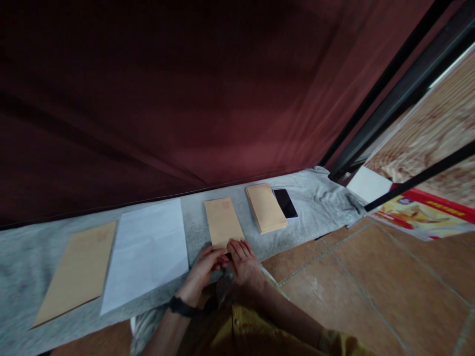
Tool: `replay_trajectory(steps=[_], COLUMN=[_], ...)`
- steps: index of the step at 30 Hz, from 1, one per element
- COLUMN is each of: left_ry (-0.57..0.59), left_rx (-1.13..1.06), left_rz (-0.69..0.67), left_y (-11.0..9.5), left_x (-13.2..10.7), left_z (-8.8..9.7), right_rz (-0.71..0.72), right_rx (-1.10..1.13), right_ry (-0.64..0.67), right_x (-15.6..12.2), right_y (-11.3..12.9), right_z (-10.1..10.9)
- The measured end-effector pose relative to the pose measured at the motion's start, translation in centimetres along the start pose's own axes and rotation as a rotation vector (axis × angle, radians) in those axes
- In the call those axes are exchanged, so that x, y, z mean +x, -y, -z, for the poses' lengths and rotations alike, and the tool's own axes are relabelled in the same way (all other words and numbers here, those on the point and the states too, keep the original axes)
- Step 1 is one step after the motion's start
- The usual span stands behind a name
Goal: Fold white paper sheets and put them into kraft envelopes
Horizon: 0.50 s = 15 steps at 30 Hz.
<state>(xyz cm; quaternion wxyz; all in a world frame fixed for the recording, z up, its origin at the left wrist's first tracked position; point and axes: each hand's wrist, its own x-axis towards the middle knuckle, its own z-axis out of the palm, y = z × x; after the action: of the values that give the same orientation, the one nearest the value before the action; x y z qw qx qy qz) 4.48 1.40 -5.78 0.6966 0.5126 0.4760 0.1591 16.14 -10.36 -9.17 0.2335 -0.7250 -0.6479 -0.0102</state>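
A brown paper envelope (224, 220) with a small reddish mark near its far end lies flat on the grey cloth, directly ahead of me. My left hand (206, 265), with a dark band at the wrist, pinches its near end. Across the right side of that same end, my right hand (245, 262) has its fingers pressed together on the paper. The envelope's near edge is hidden under my fingers. A small dark spot shows between the hands; I cannot tell what it is.
To the right are a stack of brown envelopes (266, 207) and a phone (285, 203). White paper (148, 257) and a larger brown envelope (79, 269) lie left. A grey cloth (315, 198) covers the surface, a dark red curtain (222, 99) hangs behind, and tiled floor (334, 296) shows right.
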Motion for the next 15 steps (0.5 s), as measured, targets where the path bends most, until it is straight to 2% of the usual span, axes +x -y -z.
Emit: replay_trajectory(steps=[6,10,15], left_ry=[0.087,0.132,0.099], left_rx=[-0.123,-0.141,-0.214], left_rz=[0.090,0.094,0.114], left_y=[-0.2,-0.4,-0.9], left_x=[-0.2,-0.5,-1.3], left_z=[0.4,0.7,0.3], right_rz=[-0.020,-0.054,-0.096], right_rx=[-0.078,-0.120,-0.145], right_ry=[0.042,0.001,-0.072], right_x=[1.2,1.0,0.5], right_y=[-2.3,-4.3,-4.3], right_z=[-0.2,0.1,0.8])
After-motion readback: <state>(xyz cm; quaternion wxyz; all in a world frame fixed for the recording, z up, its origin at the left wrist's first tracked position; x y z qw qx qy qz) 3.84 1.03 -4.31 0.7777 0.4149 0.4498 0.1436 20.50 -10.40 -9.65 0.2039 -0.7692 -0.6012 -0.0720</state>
